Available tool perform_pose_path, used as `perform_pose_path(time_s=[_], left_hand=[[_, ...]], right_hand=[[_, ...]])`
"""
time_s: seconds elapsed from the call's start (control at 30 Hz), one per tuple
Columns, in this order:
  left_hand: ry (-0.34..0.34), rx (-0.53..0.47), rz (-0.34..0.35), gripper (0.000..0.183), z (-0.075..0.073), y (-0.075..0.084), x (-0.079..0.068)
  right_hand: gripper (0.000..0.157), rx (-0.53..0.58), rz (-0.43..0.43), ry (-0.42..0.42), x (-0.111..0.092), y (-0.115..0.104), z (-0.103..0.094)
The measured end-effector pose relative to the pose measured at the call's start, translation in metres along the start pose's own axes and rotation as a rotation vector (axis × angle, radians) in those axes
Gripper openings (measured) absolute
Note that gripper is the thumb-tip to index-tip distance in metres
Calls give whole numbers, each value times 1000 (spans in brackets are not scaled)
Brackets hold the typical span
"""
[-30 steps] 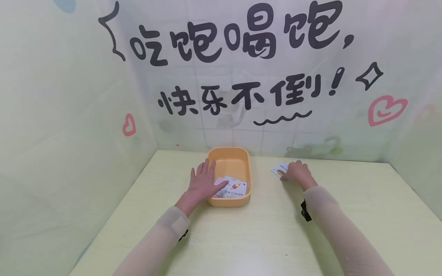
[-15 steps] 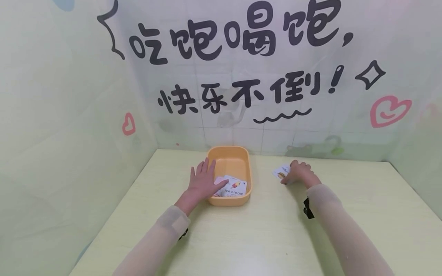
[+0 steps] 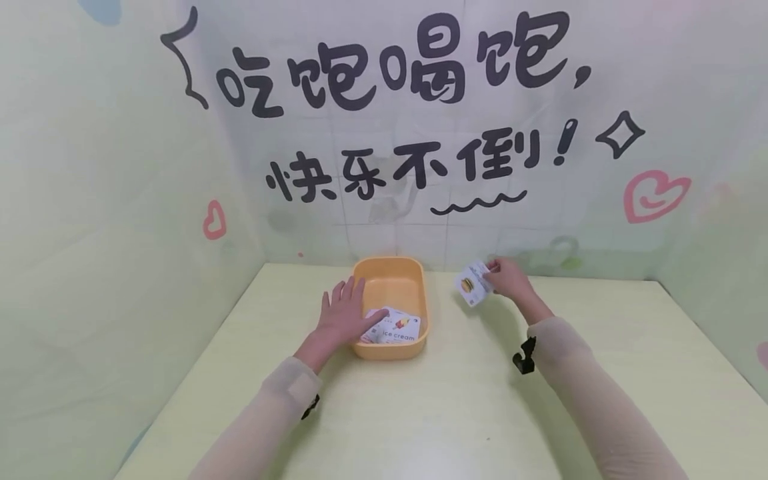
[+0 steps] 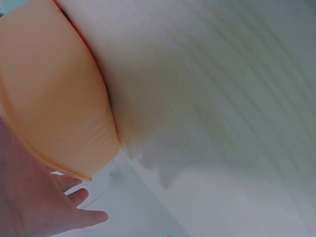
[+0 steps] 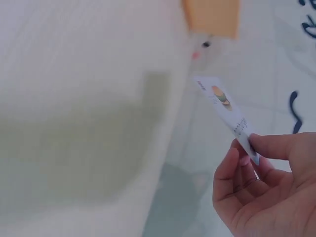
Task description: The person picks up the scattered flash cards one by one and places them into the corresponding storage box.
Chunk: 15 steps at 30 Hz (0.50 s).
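Observation:
An orange rectangular bin (image 3: 393, 350) stands near the back of the table. Inside lie a card lettered "ice cream" (image 3: 403, 325) and another card partly beneath it. My left hand (image 3: 342, 317), fingers spread straight, rests on the bin's left rim; the left wrist view shows the bin's outer side (image 4: 54, 89) with the fingers past its rim. To the right of the bin, my right hand (image 3: 510, 280) pinches a white card with a burger picture (image 3: 468, 285). In the right wrist view, thumb and fingertips grip one end of this burger card (image 5: 219, 101), raised over the table.
The pale wood-grain table (image 3: 420, 413) meets a printed backdrop (image 3: 396, 227) close behind the bin. More of this sheeting hangs at the left and right sides. A black strap piece (image 3: 525, 357) hangs from the right wrist.
The right hand has lifted the burger card off the table and turned it, its free end pointing left towards the bin. The left hand keeps its place on the rim.

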<state>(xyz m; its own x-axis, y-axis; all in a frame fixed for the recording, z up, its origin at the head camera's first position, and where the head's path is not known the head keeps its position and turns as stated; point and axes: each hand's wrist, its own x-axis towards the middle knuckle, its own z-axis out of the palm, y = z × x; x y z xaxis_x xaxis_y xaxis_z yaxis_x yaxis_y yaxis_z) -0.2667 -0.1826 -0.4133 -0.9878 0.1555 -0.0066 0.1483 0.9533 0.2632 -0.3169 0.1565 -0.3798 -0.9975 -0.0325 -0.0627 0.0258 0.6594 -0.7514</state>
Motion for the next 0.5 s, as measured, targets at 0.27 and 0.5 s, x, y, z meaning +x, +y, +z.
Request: perform_pose_path(time_s=[0.27, 0.5], left_hand=[[41, -11, 16, 97, -10, -3, 6], [69, 19, 18, 95, -18, -1, 8]], right_hand=[[31, 82, -154, 48, -12, -59, 23], [33, 104, -221, -89, -21, -83, 57]])
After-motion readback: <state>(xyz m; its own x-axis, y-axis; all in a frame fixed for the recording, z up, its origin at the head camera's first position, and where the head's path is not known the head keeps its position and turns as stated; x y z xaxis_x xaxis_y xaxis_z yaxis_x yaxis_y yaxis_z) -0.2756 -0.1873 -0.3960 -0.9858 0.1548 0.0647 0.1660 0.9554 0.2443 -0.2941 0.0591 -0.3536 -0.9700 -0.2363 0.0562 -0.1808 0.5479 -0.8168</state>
